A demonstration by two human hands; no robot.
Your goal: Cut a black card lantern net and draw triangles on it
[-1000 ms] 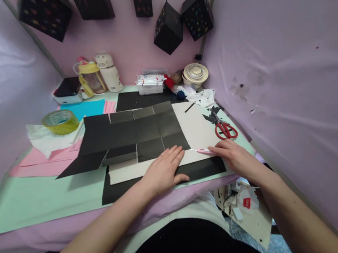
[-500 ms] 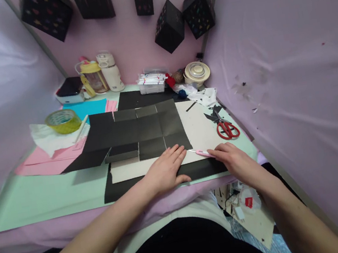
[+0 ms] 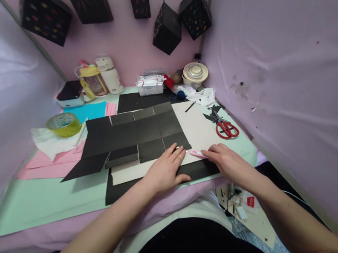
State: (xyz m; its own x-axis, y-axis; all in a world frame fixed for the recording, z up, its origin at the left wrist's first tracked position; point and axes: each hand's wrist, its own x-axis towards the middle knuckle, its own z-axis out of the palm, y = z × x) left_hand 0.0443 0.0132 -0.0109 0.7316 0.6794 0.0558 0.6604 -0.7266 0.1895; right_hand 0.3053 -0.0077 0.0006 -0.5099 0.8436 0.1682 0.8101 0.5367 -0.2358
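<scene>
My left hand (image 3: 168, 166) lies flat, fingers stretched out, over the lower right edge of a black card sheet (image 3: 143, 128). Creases and slits divide that sheet into panels, and its left flap lifts off the table. Between the fingers of my right hand (image 3: 226, 158) is a pink craft knife (image 3: 197, 153), its thin tip pointing left beside my left fingertips at the card's edge. Beneath the card is a cream board (image 3: 190, 118), with another black sheet (image 3: 202, 170) under the board along the near side.
Red-handled scissors (image 3: 227, 129) lie among black scraps on the right. Yellow-green tape (image 3: 64, 126) rests on white tissue at the left. A box of pens (image 3: 151, 85), bottles (image 3: 111, 75) and a lidded bowl (image 3: 195, 73) stand behind. Decorated black boxes (image 3: 166, 28) hang above.
The craft knife has moved left with my right hand, its tip now by my left fingers. My left hand stays pressed down. The card's left flap hangs slightly lower.
</scene>
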